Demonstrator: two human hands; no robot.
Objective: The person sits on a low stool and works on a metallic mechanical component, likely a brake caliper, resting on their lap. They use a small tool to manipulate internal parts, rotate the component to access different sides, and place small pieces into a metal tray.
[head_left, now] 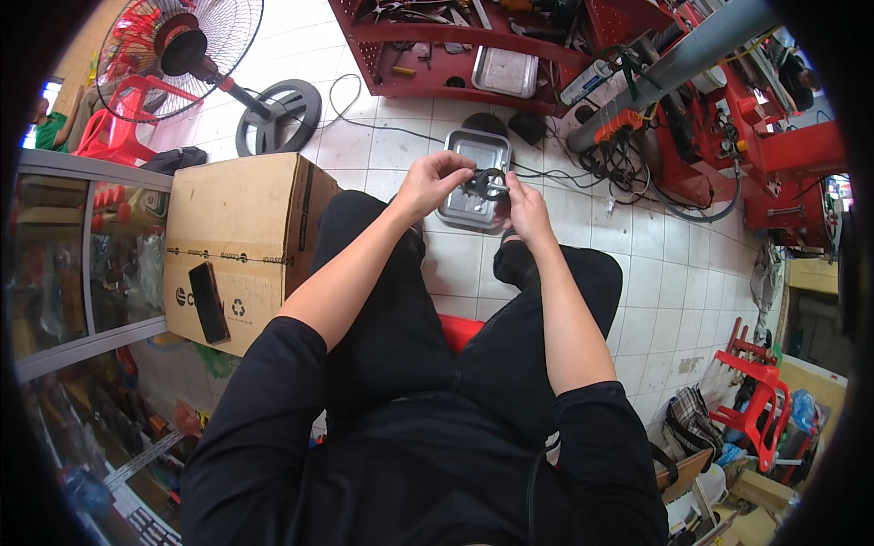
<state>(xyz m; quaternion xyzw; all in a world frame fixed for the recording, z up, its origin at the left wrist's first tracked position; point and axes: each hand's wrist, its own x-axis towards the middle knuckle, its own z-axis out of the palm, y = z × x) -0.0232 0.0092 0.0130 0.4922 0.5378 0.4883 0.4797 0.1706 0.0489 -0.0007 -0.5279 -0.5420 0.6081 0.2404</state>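
Between my knees, both my hands meet over a grey metal tray [466, 221] on the floor. A dark, round, toothed metal part [486, 185] with a short silvery shaft is held between them. My left hand [431, 188] pinches it from the left with thumb and forefinger. From the right, my right hand [528, 210] grips it at the shaft side, fingers closed. What lies in the tray under the part is partly hidden by the hands and too small to name.
At left a cardboard box [232, 196] bears a phone [208, 302], beside a glass cabinet [55, 264]. A standing fan [182, 50] is behind it. Ahead stand a red tool cart [410, 77], cables and red machinery [792, 159]. A red stool [760, 400] lies at right.
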